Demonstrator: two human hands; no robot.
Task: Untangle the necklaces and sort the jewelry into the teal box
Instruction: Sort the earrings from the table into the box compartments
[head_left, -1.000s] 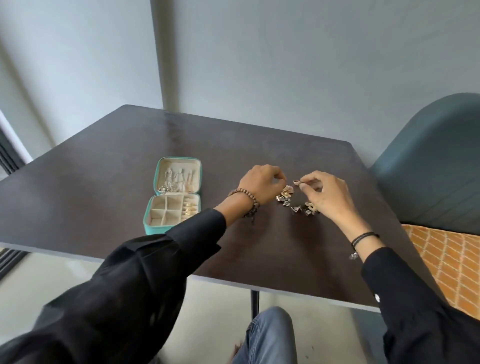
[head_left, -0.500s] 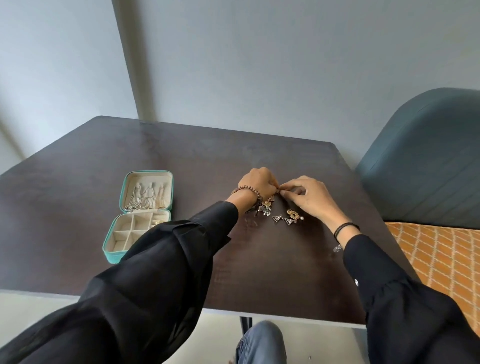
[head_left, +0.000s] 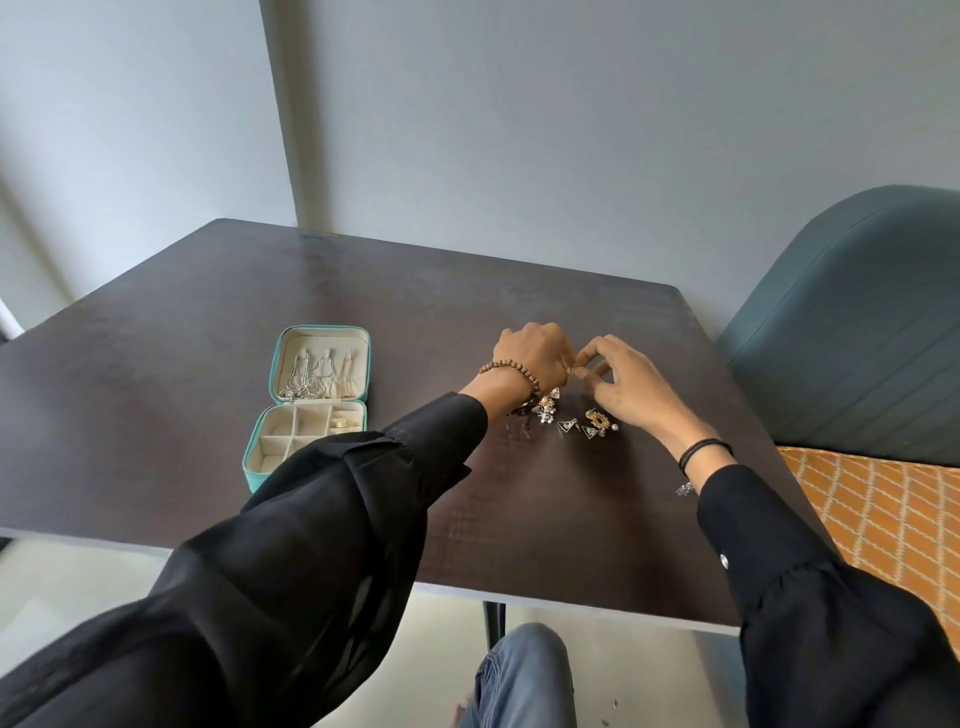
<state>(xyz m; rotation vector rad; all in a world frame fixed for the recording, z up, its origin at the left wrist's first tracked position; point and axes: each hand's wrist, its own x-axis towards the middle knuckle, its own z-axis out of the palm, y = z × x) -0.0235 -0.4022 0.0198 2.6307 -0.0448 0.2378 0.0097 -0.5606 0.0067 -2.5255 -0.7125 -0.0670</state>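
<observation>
The teal box (head_left: 260, 475) lies open at the left of the dark table (head_left: 208, 322), with silver chains (head_left: 311, 376) in its lid and gold pieces in one compartment of its divided tray. A small heap of earrings (head_left: 574, 420) lies right of it. Just beyond the heap my left hand (head_left: 535, 356) and my right hand (head_left: 626, 387) meet, both curled, pinching a small gold piece (head_left: 571, 370) between their fingertips. What exactly that piece is stays too small to tell.
A teal upholstered chair (head_left: 852, 322) stands at the table's right edge, with an orange patterned cushion (head_left: 883, 514) below it. A grey wall rises behind the table. My knee in jeans (head_left: 524, 670) shows under the near edge.
The view has swung between the frames. My hands have stayed together above the earring heap, and the right fingers now pinch nearer the left hand's knuckles.
</observation>
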